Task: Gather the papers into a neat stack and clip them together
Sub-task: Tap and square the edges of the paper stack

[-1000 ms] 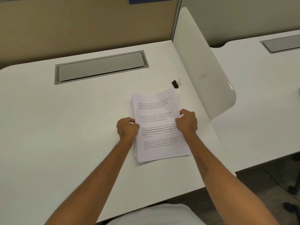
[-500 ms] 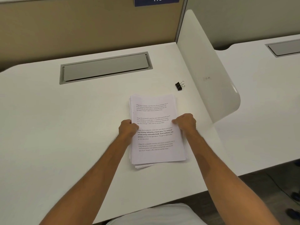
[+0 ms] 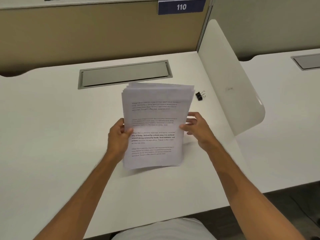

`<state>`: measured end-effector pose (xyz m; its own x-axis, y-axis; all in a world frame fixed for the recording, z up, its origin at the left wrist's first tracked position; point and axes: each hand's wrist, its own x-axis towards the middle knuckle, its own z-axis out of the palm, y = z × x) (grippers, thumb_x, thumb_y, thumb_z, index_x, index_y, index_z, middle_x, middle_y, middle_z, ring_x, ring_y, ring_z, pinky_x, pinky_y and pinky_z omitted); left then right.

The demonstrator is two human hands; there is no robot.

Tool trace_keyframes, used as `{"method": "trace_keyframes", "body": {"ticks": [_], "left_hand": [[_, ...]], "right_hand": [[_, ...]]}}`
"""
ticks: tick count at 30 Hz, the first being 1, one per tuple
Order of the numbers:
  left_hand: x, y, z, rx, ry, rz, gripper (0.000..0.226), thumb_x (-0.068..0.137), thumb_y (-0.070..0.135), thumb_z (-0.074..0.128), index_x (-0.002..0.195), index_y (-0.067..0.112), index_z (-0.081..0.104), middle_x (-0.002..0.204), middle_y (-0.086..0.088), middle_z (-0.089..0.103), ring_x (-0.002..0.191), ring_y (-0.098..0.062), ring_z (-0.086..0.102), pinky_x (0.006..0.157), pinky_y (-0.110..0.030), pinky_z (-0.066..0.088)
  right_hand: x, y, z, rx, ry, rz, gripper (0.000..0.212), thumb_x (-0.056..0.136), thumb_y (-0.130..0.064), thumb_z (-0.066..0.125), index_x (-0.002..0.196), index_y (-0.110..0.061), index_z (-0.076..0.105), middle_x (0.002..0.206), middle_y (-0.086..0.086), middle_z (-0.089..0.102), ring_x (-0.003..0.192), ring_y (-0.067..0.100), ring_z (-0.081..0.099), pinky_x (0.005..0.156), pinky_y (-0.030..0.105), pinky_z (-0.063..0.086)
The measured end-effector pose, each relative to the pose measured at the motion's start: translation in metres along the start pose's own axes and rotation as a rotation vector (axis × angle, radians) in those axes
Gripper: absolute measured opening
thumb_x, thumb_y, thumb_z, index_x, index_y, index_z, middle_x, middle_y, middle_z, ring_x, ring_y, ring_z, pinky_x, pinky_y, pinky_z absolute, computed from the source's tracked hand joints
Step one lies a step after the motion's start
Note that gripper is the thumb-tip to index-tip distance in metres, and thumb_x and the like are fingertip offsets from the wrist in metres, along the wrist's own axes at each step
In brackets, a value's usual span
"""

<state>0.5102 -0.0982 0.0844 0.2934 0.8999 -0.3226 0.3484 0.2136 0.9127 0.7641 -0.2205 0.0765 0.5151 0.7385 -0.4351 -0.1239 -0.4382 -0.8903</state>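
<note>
— While the left hand pinches the left edge of the sheaf of printed papers, thumb across the front page and fingers behind, look at the right hand. Its fingers are loosely spread at the right edge, the thumb just touching the page. That side looks barely held.

— So the sheaf could slip?

— I'd say so. It's tilted up off the white desk, the bottom edge hanging just above the surface, and the top edges are fanned, several corners showing one behind another. If the left pinch loosens while the right is this slack, the back sheets may slide out and scatter. And if it gets clipped as it is, the stagger gets locked in.

— Where's the clip?

— The black binder clip lies on the desk just beyond the sheaf's top right corner, apart from it, with its wire handles toward the divider. One hand has to let go to reach it, which is the risky part unless the stack is laid flat first.

— Anything in the way?

— Not much. The grey cable-tray lid sits set into the desk behind the papers. The curved white divider stands near the clip on the right, so a reach there has limited elbow room. Otherwise the desk around the hands is bare.
</note>
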Motion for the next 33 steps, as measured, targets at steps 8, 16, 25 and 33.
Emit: {"method": "trace_keyframes", "body": {"ticks": [8,16,25,33], "left_hand": [[-0.004,0.015,-0.066,-0.129,0.079,0.243,0.032,0.095,-0.008,0.053,0.112,0.017,0.064,0.109,0.003,0.074,0.104,-0.023,0.070,0.092,-0.040,0.057],[-0.013,0.005,-0.114,0.119,0.436,0.255,0.011,0.093,0.001,0.062,0.096,0.010,0.068,0.084,0.009,0.070,0.084,-0.021,0.067,0.074,-0.023,0.052],[-0.020,-0.007,-0.135,0.090,0.318,0.219,0.020,0.102,0.013,0.053,0.122,0.012,0.051,0.114,0.005,0.063,0.104,-0.018,0.061,0.081,-0.023,0.051],[-0.022,0.029,-0.132,-0.181,0.355,0.319,0.037,0.096,0.037,0.064,0.122,0.018,0.046,0.111,0.010,0.062,0.100,-0.006,0.062,0.079,-0.019,0.055]], "right_hand": [[-0.012,-0.042,0.059,0.076,-0.148,-0.310,0.028,0.092,0.004,0.063,0.119,-0.002,0.070,0.111,0.012,0.075,0.086,0.017,0.071,0.064,0.027,0.057],[-0.015,-0.049,0.140,0.076,-0.045,-0.394,0.028,0.089,0.008,0.063,0.113,-0.003,0.072,0.108,0.012,0.076,0.090,0.022,0.070,0.077,0.030,0.057],[-0.031,-0.047,0.181,-0.035,0.037,-0.366,0.034,0.092,-0.009,0.069,0.125,-0.009,0.066,0.113,0.005,0.073,0.098,0.024,0.069,0.083,0.046,0.062],[-0.061,-0.089,0.193,0.142,0.081,-0.527,0.045,0.089,-0.031,0.067,0.122,-0.003,0.055,0.107,0.012,0.065,0.095,0.014,0.065,0.069,0.027,0.058]]}}
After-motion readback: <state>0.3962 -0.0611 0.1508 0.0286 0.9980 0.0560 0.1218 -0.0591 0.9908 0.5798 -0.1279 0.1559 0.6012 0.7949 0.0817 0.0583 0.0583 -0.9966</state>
